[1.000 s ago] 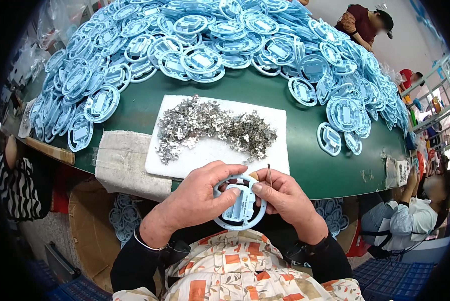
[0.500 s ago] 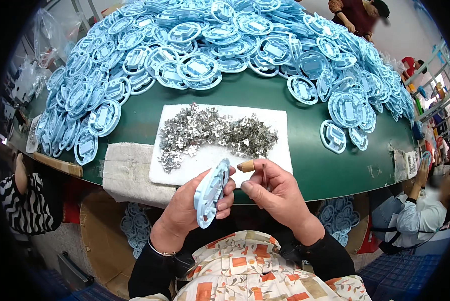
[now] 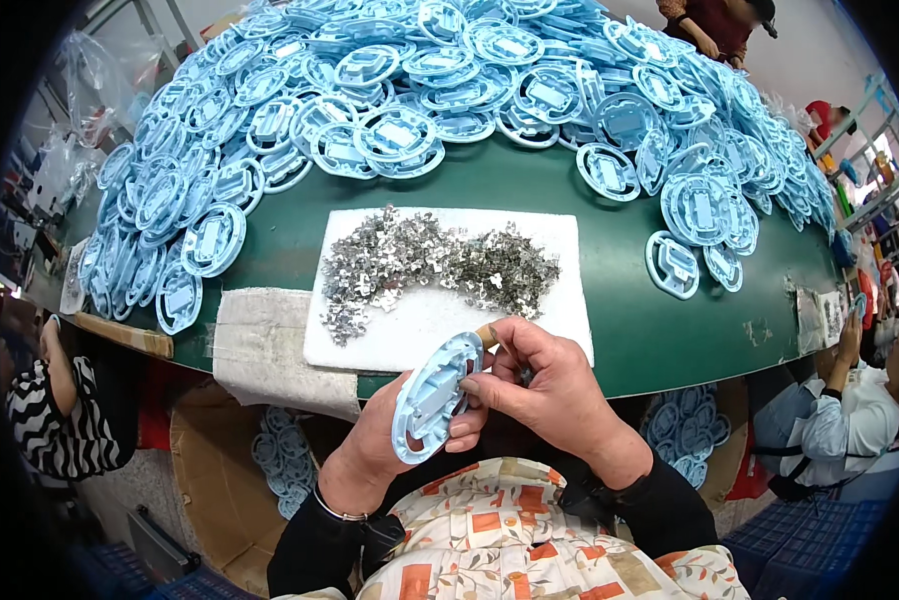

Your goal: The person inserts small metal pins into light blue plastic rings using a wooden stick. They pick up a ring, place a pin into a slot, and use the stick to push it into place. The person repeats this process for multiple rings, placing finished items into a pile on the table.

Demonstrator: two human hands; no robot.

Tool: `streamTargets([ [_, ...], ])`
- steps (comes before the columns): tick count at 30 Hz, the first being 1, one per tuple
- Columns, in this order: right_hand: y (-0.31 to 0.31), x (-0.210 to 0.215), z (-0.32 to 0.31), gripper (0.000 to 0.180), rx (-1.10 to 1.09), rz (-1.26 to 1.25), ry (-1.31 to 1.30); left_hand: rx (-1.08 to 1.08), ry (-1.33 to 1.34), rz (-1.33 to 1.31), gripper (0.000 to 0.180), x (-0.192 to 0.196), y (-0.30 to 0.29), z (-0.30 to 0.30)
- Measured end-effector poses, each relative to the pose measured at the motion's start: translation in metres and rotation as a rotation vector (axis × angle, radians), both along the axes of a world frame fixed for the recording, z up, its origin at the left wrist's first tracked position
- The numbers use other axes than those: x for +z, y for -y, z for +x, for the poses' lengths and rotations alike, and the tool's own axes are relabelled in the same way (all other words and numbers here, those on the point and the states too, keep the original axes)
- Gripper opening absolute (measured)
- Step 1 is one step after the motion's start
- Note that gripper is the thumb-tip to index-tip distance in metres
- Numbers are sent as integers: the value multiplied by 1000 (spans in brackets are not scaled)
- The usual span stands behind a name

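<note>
My left hand (image 3: pixel 377 440) is closed round a light blue oval plastic part (image 3: pixel 435 398), held tilted above the table's near edge. Its recessed face turns up toward me. At the part's right rim, my right hand (image 3: pixel 549 390) has its thumb and fingers drawn together against the edge. Tape wraps one of its fingertips. Whatever lies between those fingers is hidden. Just beyond both hands, a heap of small silvery metal clips (image 3: pixel 399 262) covers much of a white foam board (image 3: pixel 409 335).
A large pile of blue plastic parts (image 3: pixel 399 135) fills the far side of the green table (image 3: pixel 659 340). A cloth-wrapped pad (image 3: pixel 274 345) adjoins the board's left. Below are cardboard boxes (image 3: pixel 214 480) with more parts. People sit at the left and right.
My right hand has come left onto the blue part's rim, where before it was apart. My left hand has turned the part so its face shows more.
</note>
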State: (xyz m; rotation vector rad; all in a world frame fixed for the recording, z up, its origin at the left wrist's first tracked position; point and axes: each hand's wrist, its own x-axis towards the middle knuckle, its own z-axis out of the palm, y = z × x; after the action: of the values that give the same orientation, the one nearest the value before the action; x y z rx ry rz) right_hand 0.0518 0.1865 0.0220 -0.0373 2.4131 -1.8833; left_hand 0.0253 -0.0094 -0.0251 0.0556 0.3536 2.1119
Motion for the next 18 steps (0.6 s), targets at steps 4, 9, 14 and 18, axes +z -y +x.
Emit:
streamTargets([
  [4, -9, -17, -5, 21, 81, -284, 104, -17, -118, -130, 44, 7, 0, 3],
  [9, -13, 0, -4, 24, 119, -426, 342, -96, 0, -24, 60, -12, 1, 2],
  [14, -14, -7, 3, 32, 133, -305, 218, -114, 96, 239, 66, -15, -6, 4],
  [18, -11, 2, 5, 32, 119, -161, 251, -143, 32, 138, 70, -19, -4, 3],
])
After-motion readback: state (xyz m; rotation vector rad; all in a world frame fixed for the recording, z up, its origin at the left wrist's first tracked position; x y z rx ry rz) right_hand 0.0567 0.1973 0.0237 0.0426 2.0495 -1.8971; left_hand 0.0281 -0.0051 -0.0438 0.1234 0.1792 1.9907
